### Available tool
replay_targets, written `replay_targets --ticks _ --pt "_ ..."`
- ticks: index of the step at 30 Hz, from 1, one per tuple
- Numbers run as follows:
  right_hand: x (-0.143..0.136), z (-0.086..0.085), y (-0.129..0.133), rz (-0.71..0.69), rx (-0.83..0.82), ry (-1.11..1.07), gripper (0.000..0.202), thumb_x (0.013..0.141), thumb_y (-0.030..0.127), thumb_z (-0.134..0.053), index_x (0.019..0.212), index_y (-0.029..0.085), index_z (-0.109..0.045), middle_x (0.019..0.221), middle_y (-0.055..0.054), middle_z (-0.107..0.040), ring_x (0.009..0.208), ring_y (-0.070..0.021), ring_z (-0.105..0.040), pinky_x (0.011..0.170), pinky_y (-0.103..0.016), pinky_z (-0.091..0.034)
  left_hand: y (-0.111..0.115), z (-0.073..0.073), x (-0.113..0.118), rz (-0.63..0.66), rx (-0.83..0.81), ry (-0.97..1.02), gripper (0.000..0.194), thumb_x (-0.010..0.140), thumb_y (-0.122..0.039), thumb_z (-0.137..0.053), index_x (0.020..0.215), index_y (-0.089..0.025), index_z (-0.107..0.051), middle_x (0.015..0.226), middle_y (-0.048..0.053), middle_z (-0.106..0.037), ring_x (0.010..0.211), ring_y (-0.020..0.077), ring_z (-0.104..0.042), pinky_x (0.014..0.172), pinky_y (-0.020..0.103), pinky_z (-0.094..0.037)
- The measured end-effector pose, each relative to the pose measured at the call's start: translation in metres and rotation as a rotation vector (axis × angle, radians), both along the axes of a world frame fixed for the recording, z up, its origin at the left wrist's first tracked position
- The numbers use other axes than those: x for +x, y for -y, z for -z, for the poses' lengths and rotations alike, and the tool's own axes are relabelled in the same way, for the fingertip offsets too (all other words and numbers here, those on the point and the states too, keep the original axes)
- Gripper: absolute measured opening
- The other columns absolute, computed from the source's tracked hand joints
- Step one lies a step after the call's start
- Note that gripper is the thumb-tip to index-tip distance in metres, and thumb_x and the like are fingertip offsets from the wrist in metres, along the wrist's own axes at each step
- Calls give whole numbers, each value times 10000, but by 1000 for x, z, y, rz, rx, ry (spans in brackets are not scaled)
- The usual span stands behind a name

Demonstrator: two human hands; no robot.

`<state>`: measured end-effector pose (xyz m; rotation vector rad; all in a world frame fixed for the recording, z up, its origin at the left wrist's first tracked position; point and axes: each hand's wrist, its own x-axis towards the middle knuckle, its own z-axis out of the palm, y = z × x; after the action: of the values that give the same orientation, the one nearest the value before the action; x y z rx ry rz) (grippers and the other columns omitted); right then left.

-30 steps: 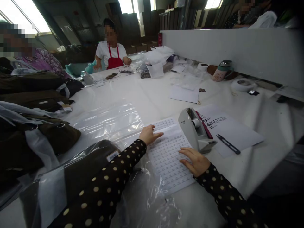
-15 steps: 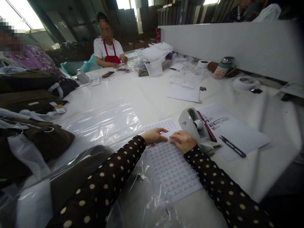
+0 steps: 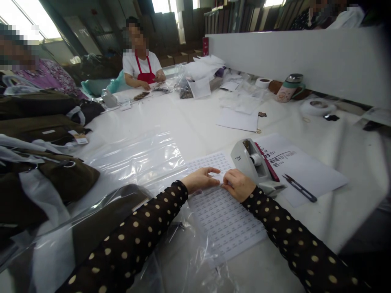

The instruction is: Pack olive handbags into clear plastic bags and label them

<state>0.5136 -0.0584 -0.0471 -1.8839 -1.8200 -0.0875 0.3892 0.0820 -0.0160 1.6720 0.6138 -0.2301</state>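
A white sheet of small printed labels [image 3: 226, 219] lies on the white table in front of me. My left hand [image 3: 200, 179] rests on the sheet's upper part, fingers pointing right. My right hand [image 3: 238, 184] meets it there, fingertips pinched against the sheet; whether a label is between them I cannot tell. Just right of my right hand stands a grey tape dispenser [image 3: 255, 165]. A dark garment in a clear plastic bag [image 3: 100, 219] lies under my left forearm.
Small black snips [image 3: 299, 188] lie on a written paper [image 3: 305, 171] to the right. Clear plastic bags [image 3: 137, 156] spread at centre-left; dark garments [image 3: 39, 179] are piled on the left. Far off are a mug [image 3: 285, 90], tape rolls, papers, two seated people and a white partition [image 3: 299, 57].
My right hand moved from the lower part of the label sheet up to meet my left hand near the sheet's top. Both hands then drew slightly toward me.
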Motion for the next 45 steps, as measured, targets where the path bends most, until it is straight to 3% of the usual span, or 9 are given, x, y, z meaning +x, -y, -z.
replay_targets --ticks 3,8,12,19,22,29,37,42,45 --pt "-2 1 1 6 90 29 43 769 123 -578 800 152 -578 756 -57 -577 757 -197 -505 702 -307 -435 2 0 -1 -41 18 41 504 657 -267 -656 1148 -213 -553 866 29 -585 858 165 -548 734 241 -415" --pt "-10 -2 5 8 207 146 130 828 142 -521 772 155 -639 728 -66 -597 742 -188 -511 689 -291 -431 4 1 -3 -74 -103 68 515 670 -248 -619 1171 -196 -508 638 -42 -511 534 99 -461 508 210 -368" --pt "-12 -3 11 23 262 130 136 830 149 -529 770 172 -650 747 -50 -618 752 -173 -521 693 -275 -424 6 2 -4 -97 -115 41 526 661 -211 -610 1175 -190 -500 642 -38 -521 523 92 -454 481 199 -353" --pt "-6 5 9 70 -26 -67 94 717 112 -595 676 184 -551 708 -18 -572 735 -173 -507 695 -288 -407 13 0 -4 -11 75 27 514 671 -252 -605 1172 -178 -516 678 -21 -556 548 102 -473 515 211 -378" --pt "-5 6 7 56 -73 -64 132 689 82 -578 646 185 -508 703 -20 -541 730 -176 -491 676 -288 -402 15 -3 -3 3 123 41 500 672 -234 -599 1162 -159 -532 677 -11 -576 560 105 -487 545 214 -383" --pt "-12 6 10 68 143 18 66 788 141 -557 815 156 -614 779 -60 -581 779 -194 -507 710 -299 -419 13 -5 -6 -41 15 35 476 687 -206 -561 1160 -176 -515 626 -40 -513 477 83 -418 457 196 -344" --pt "-16 4 15 72 308 70 119 813 172 -570 723 171 -648 718 -46 -599 730 -164 -524 691 -267 -438 11 3 -6 -100 18 -19 461 718 -207 -547 1177 -204 -509 596 -46 -490 452 75 -419 422 178 -332" --pt "-19 -2 20 103 224 -176 143 808 191 -551 696 186 -639 787 -53 -626 797 -176 -550 754 -305 -446 9 3 -4 -95 178 -33 442 742 -212 -522 1182 -173 -506 602 -25 -533 487 103 -489 495 211 -404" --pt "-20 -18 22 221 96 -695 184 751 356 -621 691 183 -626 837 -60 -630 809 -191 -570 770 -344 -457 4 -13 -7 -113 342 32 497 750 -248 -552 1228 -137 -469 920 86 -625 853 206 -576 763 312 -447"
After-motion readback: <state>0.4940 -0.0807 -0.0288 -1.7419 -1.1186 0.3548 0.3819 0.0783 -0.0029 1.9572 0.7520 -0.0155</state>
